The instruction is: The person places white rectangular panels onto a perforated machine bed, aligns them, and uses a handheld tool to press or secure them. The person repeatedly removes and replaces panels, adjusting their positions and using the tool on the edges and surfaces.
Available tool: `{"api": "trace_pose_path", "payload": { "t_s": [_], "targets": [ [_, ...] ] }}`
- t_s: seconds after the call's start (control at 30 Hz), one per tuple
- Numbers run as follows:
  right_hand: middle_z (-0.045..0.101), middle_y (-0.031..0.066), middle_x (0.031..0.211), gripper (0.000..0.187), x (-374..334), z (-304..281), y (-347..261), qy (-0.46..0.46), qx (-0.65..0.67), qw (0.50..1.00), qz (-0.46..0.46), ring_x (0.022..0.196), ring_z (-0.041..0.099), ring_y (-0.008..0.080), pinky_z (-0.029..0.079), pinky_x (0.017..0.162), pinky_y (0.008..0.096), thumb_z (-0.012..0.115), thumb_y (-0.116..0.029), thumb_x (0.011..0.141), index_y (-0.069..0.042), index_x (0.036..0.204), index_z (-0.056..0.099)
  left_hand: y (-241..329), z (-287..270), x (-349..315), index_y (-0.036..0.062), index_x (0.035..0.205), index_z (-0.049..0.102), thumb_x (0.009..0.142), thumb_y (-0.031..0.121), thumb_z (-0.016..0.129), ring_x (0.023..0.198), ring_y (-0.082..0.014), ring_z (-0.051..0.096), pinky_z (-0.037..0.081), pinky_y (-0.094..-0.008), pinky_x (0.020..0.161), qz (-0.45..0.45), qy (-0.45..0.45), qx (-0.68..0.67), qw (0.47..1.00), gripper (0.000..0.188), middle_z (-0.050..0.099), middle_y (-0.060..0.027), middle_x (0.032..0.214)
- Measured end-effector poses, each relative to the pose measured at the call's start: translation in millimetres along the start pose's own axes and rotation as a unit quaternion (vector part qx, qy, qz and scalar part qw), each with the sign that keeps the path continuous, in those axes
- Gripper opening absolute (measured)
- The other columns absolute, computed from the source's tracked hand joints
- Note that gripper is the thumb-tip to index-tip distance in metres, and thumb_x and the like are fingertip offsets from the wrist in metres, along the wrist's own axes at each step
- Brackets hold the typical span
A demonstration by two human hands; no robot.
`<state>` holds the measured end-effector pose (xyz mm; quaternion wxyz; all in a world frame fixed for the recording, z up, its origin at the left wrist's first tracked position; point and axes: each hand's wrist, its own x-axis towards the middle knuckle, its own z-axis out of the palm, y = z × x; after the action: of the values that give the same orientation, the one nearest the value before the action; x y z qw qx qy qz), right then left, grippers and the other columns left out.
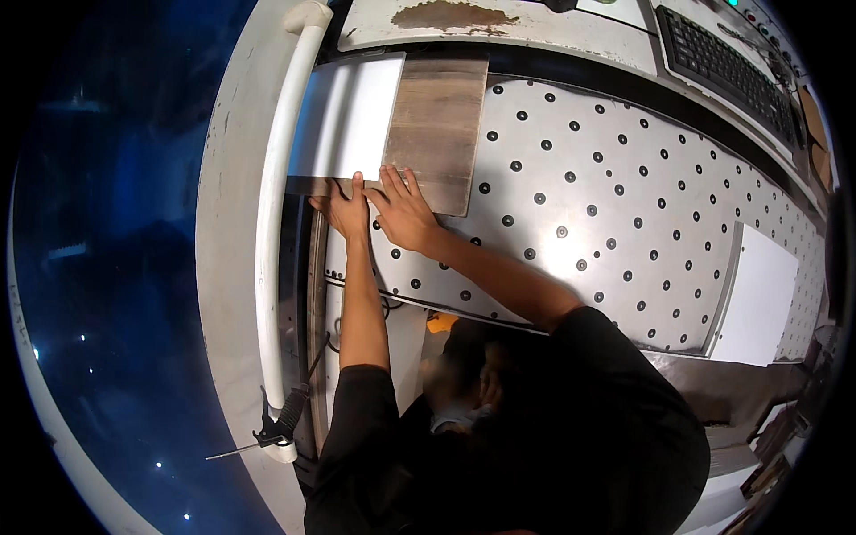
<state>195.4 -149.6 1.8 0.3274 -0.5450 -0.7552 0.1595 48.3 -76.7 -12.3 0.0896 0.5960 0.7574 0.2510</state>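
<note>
A brown wood-look panel (441, 116) lies at the far left end of a metal table (571, 178) dotted with black round studs. On top of it, over its left part, rests a glossy white sheet (357, 116). My left hand (343, 212) is at the panel's near edge close to the white rail, thumb and fingers apart; some fingertips are hard to make out. My right hand (406, 212) lies with spread fingers on the panel's near edge, just right of my left hand. Neither hand is closed round anything.
A white tubular rail (276, 214) runs along the left, with a black air gun (275, 430) at its near end. Beyond is a dark blue glossy surface (116, 267). A white panel (758, 294) lies at the right; a black keyboard (722, 71) sits at the back.
</note>
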Motion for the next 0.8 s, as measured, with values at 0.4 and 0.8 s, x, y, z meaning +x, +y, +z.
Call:
{"api": "trace_pose_path", "payload": {
  "t_s": [0.4, 0.8],
  "targets": [
    [0.042, 0.0321, 0.151, 0.055, 0, 3, 0, 0.051, -0.003, 0.998, -0.027, 0.146, 0.034, 0.0441, 0.017, 0.121, 0.0602, 0.068, -0.022, 0.087, -0.007, 0.138, 0.053, -3, -2, -1, 0.0051, 0.152, 0.047, 0.088, 0.071, 0.06, 0.152, -0.0522, 0.012, 0.02, -0.056, 0.122, -0.004, 0.013, 0.021, 1.0, 0.093, 0.03, -0.0343, 0.159],
    [0.039, 0.0332, 0.152, 0.058, -6, 1, -3, -0.002, -0.058, 0.998, -0.009, 0.148, 0.03, 0.0462, 0.016, 0.123, 0.0599, 0.064, -0.027, 0.092, -0.004, 0.143, 0.049, 5, -6, 2, -0.0017, 0.131, 0.065, 0.085, 0.074, 0.062, 0.117, -0.0445, 0.063, 0.048, -0.0516, 0.1, 0.007, -0.037, -0.076, 0.996, 0.089, 0.068, -0.0286, 0.124]
  ]
}}
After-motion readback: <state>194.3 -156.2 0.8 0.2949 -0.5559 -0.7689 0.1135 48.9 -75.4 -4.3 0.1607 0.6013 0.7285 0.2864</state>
